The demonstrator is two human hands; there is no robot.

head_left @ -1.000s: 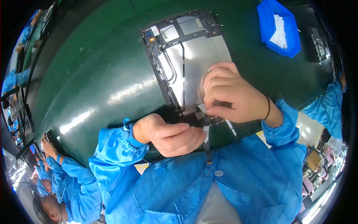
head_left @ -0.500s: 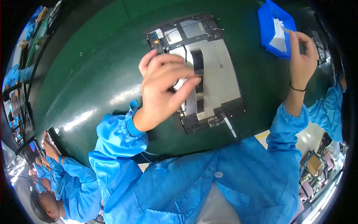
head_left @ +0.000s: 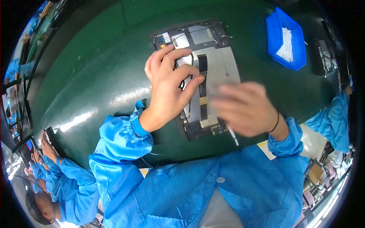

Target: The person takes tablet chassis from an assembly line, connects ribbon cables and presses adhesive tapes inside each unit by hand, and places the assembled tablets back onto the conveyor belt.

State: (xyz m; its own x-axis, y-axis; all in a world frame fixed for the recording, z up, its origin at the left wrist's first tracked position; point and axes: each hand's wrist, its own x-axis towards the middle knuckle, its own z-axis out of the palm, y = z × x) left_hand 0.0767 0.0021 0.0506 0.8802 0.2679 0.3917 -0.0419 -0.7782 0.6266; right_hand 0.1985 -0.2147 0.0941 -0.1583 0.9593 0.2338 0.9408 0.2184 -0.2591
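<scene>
An opened flat device, like a tablet with its inside showing (head_left: 224, 68), lies on the green table with a silvery panel, black frame and flex cables. Over its left part is my left hand (head_left: 167, 81), thumb and index finger pinched together at the edge of a black strip (head_left: 203, 62). Whatever sits between those fingertips is too small to make out. My right hand (head_left: 247, 108) hovers at the device's lower right side, its fingers smeared by motion, so their grip is unclear. A narrow white strip (head_left: 233, 136) sticks out from the device's near edge.
A blue bin (head_left: 272, 40) holding white paper-like pieces (head_left: 287, 45) stands at the far right. Beyond it lie metallic parts (head_left: 326, 57). Co-workers in blue sit to the left (head_left: 78, 193) and right (head_left: 330, 121). The green table (head_left: 95, 76) stretches left.
My right hand has moved from the blue bin, where it pinched a small whitish piece, leftward and nearer to the device. My left hand stays over the black strip, its fingers slightly shifted.
</scene>
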